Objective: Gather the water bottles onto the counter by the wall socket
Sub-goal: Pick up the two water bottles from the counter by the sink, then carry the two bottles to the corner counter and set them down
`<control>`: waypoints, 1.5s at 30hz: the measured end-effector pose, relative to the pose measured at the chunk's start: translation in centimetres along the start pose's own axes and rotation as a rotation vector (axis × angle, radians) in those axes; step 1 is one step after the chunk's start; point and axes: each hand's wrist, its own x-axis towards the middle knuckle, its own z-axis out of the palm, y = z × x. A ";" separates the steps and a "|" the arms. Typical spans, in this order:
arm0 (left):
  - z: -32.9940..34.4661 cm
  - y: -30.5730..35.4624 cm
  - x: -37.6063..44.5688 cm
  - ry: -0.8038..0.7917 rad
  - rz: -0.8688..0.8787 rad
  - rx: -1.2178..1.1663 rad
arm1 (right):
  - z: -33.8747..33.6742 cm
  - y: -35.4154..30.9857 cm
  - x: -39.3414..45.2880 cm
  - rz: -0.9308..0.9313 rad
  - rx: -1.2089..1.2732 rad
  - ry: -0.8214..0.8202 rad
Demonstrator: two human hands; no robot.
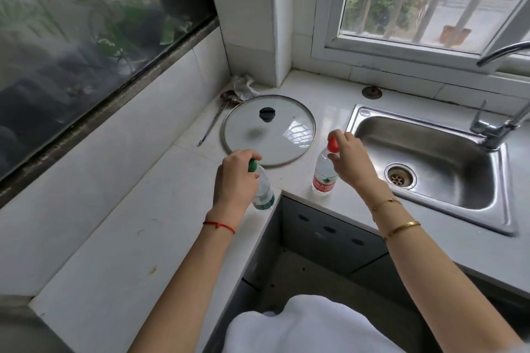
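Two small clear water bottles stand on the white counter [137, 209] near its inner corner. The green-capped bottle [263, 192] with a green label is at the left, and my left hand [236, 178] grips it at the neck and cap. The red-capped bottle [324, 178] with a red label stands to the right, beside the sink. My right hand [350, 160] pinches its cap and neck. Both bottles look upright, with their bases at counter level. No wall socket is in view.
A glass pot lid [269, 130] with a black knob lies just behind the bottles. A metal ladle [218, 117] and crumpled plastic [243, 86] sit in the far corner. The steel sink [430, 163] and tap [499, 123] are at the right, under a window.
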 end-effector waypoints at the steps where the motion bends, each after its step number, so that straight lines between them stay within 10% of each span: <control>1: 0.2 0.3 0.0 -0.009 0.006 0.001 | 0.0 0.1 0.1 -0.001 0.022 0.003; 15: 1.1 3.9 -2.6 -0.130 0.261 -0.043 | -3.6 1.0 -9.5 0.076 0.155 0.195; 45: 1.8 9.0 -36.3 -0.988 1.205 -0.155 | -4.3 -16.0 -60.1 1.101 0.001 0.818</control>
